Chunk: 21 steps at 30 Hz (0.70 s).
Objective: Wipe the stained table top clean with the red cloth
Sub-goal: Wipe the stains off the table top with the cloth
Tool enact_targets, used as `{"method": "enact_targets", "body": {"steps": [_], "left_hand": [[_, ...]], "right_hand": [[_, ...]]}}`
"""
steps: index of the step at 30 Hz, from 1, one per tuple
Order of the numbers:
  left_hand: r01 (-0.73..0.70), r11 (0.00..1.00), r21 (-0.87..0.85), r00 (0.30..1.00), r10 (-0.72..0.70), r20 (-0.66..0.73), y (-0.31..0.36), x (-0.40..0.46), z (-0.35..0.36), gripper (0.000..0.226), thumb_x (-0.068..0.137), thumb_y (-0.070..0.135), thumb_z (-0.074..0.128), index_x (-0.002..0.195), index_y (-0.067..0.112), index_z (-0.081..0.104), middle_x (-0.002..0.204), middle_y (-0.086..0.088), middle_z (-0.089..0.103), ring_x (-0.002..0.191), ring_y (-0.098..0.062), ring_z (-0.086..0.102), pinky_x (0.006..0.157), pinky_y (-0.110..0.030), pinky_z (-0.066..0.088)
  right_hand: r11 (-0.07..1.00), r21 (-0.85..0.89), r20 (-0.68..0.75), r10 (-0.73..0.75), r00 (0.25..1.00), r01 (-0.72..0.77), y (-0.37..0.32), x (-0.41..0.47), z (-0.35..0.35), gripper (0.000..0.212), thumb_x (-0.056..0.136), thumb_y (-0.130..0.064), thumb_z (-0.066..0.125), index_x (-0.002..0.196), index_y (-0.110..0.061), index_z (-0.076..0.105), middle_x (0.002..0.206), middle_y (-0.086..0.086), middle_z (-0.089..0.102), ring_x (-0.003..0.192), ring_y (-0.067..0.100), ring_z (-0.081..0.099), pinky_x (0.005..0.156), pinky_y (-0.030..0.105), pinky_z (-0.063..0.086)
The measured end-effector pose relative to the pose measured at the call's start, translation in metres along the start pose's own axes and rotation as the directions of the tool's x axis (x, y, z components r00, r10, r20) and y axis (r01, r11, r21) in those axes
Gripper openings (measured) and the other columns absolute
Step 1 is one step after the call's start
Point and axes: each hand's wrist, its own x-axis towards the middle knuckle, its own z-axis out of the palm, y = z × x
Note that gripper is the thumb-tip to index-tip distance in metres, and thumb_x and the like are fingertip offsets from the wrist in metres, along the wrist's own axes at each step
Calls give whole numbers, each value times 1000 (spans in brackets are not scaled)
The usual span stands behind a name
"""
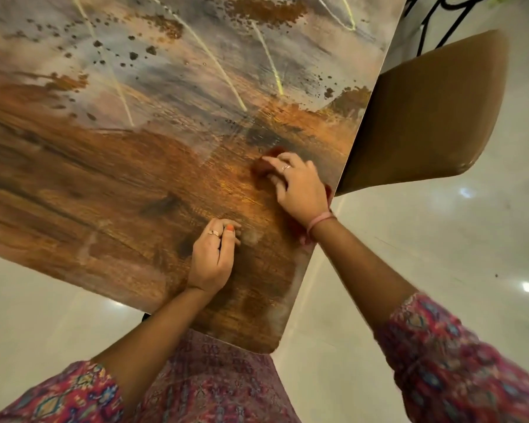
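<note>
Cloth: red cloth (264, 161) bunched on the table top (110, 166) near its right edge, mostly hidden under the fingers
Right hand (298, 186): fingers curled over the cloth, pressing it to the wood
Left hand (213, 254): loosely curled, holding nothing, fingertips resting on the table
Stains: dark specks (133, 54) farther up the surface
Chair (425, 111): brown, just beside the right edge

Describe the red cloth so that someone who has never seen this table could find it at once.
Start from the big wooden table top and go to its right edge, next to the brown chair. There the right hand presses on a small bunched red cloth, mostly hidden under the fingers. The left hand, nearer the person, rests on the wood with nothing under it.
</note>
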Motion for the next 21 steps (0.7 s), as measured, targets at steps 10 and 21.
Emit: {"method": "enact_targets", "body": {"steps": [10, 21], "left_hand": [[52, 991, -123, 999, -53, -2, -1, 1, -3, 27, 96, 32, 36, 93, 22, 60, 78, 6, 60, 73, -11, 60, 68, -33, 51], [347, 736, -582, 926, -368, 86, 5, 27, -68, 28, 100, 15, 38, 87, 19, 62, 69, 5, 63, 63, -12, 59, 58, -22, 49]], "right_hand": [[706, 236, -162, 706, 689, -668, 30, 106, -36, 39, 103, -12, 33, 141, -9, 39, 145, 13, 36, 130, 29, 36, 89, 19, 18], [990, -35, 106, -133, 985, 137, -68, 14, 11, 40, 94, -22, 44, 132, -31, 54, 132, -3, 57, 106, 28, 55, 87, 43, 45]]}}
